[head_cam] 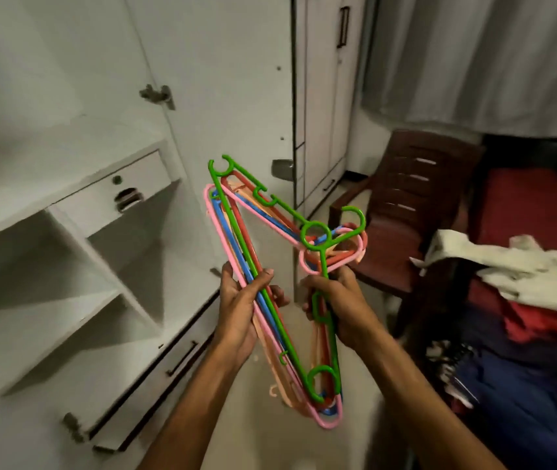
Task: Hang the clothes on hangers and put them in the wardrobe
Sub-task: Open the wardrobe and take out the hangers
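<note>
With the left hand (240,313), clasps the long bottom bars of a bundle of plastic hangers (228,232), thumb laid across the green hanger (317,248) on top. Holds the bundle before the open white wardrobe (50,157), shelves and small drawer (114,195) off to the left. With the right hand (341,307), grips the sloping arms of the same bundle, just below the hooks. Further right: brown plastic chair (416,198), then heaped clothes (541,334) on a red bed (524,198), white garment (524,269) uppermost, well apart from the hangers.
</note>
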